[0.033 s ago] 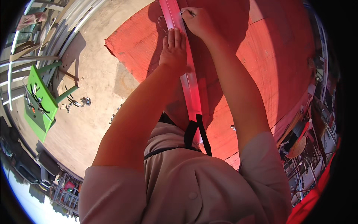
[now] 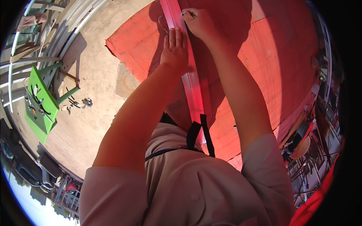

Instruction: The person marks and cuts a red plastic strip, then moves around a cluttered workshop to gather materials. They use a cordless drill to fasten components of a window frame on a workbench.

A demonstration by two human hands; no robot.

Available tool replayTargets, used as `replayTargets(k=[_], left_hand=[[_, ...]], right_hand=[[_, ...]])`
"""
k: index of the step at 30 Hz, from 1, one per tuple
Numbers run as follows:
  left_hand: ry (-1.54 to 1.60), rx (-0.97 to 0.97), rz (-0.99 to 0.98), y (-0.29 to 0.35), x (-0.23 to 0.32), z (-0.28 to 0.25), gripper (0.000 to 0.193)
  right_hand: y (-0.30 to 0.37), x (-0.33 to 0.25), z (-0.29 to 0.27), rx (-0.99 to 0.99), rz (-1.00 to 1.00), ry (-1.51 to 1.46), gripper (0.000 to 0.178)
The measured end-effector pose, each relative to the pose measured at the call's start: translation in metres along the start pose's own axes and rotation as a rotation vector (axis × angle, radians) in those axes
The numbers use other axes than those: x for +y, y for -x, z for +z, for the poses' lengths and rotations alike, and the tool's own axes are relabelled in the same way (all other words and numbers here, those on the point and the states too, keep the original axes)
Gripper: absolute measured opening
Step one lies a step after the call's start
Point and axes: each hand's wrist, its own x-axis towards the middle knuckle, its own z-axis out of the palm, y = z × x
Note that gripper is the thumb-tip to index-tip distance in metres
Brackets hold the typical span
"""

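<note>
A long, straight, shiny profile (image 2: 193, 88), tinted pink by red light, runs from the top of the view down toward my waist over a red surface. My left hand (image 2: 174, 51) lies flat on it, palm down with the fingers stretched forward. Just beyond, at the profile's right edge, my right hand (image 2: 199, 23) is closed in a pinch. A small dark bit shows between its fingers, but I cannot make out what it is. Black strap ends (image 2: 200, 132) hang from my waist over the near end of the profile.
The red surface (image 2: 264, 71) spreads to the right, with bare concrete (image 2: 102, 56) to its left. A green stool-like stand (image 2: 41, 101) with tools on it stands at the left. Pale metal bars (image 2: 64, 30) are stacked behind it. Assorted stock and rods (image 2: 309, 150) crowd the right edge.
</note>
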Motion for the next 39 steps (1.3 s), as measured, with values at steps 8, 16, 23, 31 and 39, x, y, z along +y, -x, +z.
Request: replayTargets(k=[8, 16, 23, 31, 39], left_hand=[[-0.012, -0.039, -0.014, -0.002, 0.001, -0.003, 0.137], [-0.056, -0.031, -0.033, -0.002, 0.003, 0.0, 0.138], [-0.079, -0.032, -0.037, -0.004, 0.005, 0.003, 0.14], [-0.09, 0.028, -0.005, -0.005, 0.005, 0.006, 0.141], [-0.119, 0.015, 0.018, 0.002, 0.015, -0.005, 0.135]], right_hand=[[0.054, 0.014, 0.002, 0.062, -0.007, -0.049, 0.024], [0.112, 0.013, -0.011, -0.039, 0.133, -0.005, 0.03], [0.155, 0.019, -0.014, -0.026, 0.169, -0.082, 0.024], [0.219, 0.021, -0.025, -0.018, 0.254, -0.086, 0.019], [0.282, 0.029, -0.033, -0.069, 0.359, -0.08, 0.018]])
